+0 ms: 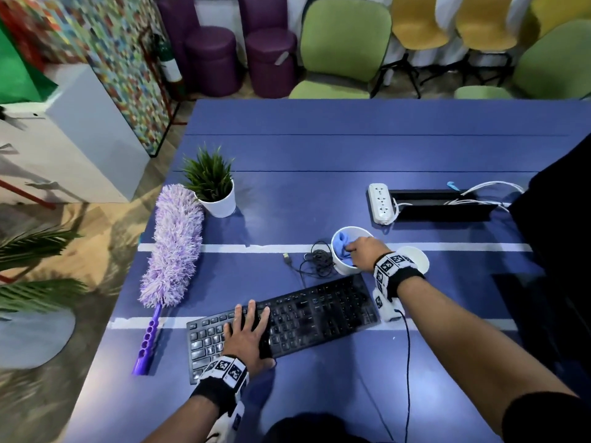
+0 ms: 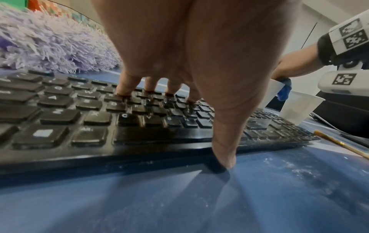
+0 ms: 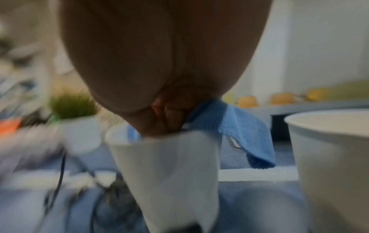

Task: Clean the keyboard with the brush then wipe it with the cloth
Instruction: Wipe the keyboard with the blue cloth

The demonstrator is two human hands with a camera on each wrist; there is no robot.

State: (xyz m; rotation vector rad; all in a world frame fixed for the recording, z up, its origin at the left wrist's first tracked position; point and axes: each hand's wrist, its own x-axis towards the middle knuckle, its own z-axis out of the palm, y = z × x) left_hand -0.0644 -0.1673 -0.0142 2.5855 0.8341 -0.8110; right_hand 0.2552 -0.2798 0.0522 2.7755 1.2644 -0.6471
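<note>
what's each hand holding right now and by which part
The right hand pinches the bunched top of the blue cloth in the white paper cup. The left hand holds nothing; it rests flat on the black keyboard.

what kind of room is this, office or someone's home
Probably an office or shared workspace, not a home. A long blue table has a built-in cable slot with a power strip, rows of matching green chairs and yellow chairs stand behind it, and a keyboard sits in front.

The keyboard (image 2: 139,119) shows white key legends: Q, W, A, Z, X, C and V can be read. Other keys are too blurred. The wrist-band (image 2: 348,35) squares are coded patterns, not text.
</note>
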